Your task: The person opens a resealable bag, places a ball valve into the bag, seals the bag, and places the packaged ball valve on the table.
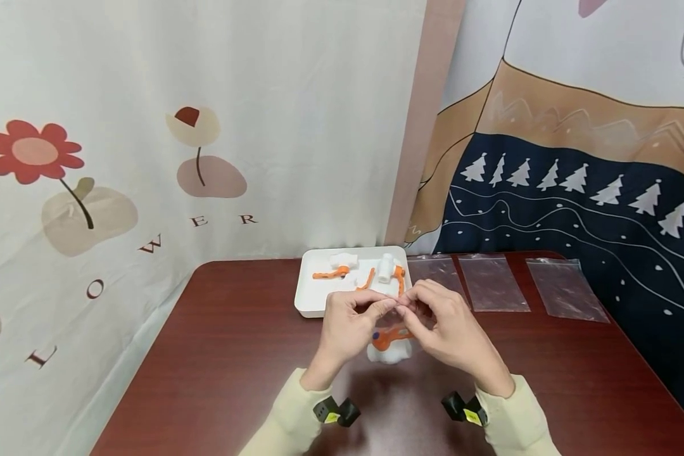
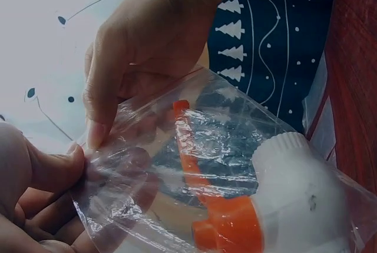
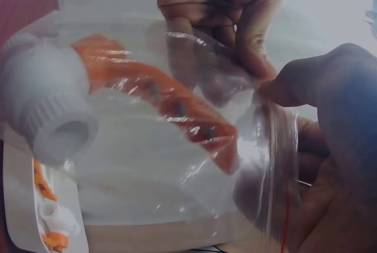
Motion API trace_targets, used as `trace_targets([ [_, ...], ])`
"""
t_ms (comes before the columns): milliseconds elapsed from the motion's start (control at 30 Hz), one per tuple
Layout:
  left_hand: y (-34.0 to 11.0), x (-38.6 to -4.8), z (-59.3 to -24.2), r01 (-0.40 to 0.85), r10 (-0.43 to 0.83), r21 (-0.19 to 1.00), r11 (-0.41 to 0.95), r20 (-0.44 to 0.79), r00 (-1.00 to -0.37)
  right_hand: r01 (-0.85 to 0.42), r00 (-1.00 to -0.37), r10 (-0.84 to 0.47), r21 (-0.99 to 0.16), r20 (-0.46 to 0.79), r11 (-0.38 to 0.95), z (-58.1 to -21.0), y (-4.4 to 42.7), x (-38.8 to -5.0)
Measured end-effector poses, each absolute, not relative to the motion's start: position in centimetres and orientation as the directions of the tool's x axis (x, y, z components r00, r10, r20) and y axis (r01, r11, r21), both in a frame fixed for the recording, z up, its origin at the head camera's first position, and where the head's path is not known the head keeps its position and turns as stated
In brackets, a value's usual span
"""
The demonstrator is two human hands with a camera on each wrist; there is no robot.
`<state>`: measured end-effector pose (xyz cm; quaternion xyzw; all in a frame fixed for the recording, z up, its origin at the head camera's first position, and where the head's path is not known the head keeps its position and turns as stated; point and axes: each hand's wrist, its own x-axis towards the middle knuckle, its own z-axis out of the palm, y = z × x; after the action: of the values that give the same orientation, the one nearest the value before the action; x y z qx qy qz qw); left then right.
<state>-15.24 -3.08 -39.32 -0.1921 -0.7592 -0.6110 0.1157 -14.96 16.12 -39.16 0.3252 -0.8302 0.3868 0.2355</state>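
Both hands pinch the top edge of a clear zip bag point(image 2: 135, 206), thumbs and fingertips meeting close together. My left hand point(image 1: 344, 326) is on the left side of the bag's mouth, my right hand point(image 1: 453, 326) on the right. Inside the bag hangs a white plastic valve point(image 1: 390, 351) with an orange handle point(image 1: 396, 334). In the right wrist view, the white body point(image 3: 44, 88) has a round open end, and the orange handle point(image 3: 177, 103) slants toward the bag's red-striped edge. Whether the bag's seal is closed, I cannot tell.
A white tray point(image 1: 310, 294) stands behind the hands, holding white fittings point(image 1: 385, 268) and orange handles point(image 1: 330, 274). Flat clear bags lie along the table's back right, such as the middle one point(image 1: 494, 285) and the right one point(image 1: 567, 291). Printed curtains point(image 1: 319, 126) rise behind the table.
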Motion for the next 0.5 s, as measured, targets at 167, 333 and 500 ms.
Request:
trace_targets([
  [167, -3.6, -15.4, -38.9, 0.394, 0.126, 0.908, 0.142, 0.378, -0.917, -0.719, -0.679, -0.362, -0.482, 0.638, 0.501, -39.1, 16.4, -15.0],
  [333, -4.0, -15.4, -38.6, 0.355, 0.11, 0.93, 0.098, 0.345, -0.932, -0.721, -0.676, -0.364, -0.475, 0.64, 0.505, -39.1, 16.5, -15.1],
  [500, -4.3, -15.5, -38.4, 0.324, 0.106, 0.945, 0.031, 0.32, -0.942, -0.711, -0.686, -0.364, -0.477, 0.63, 0.516, -39.1, 16.7, -15.1],
])
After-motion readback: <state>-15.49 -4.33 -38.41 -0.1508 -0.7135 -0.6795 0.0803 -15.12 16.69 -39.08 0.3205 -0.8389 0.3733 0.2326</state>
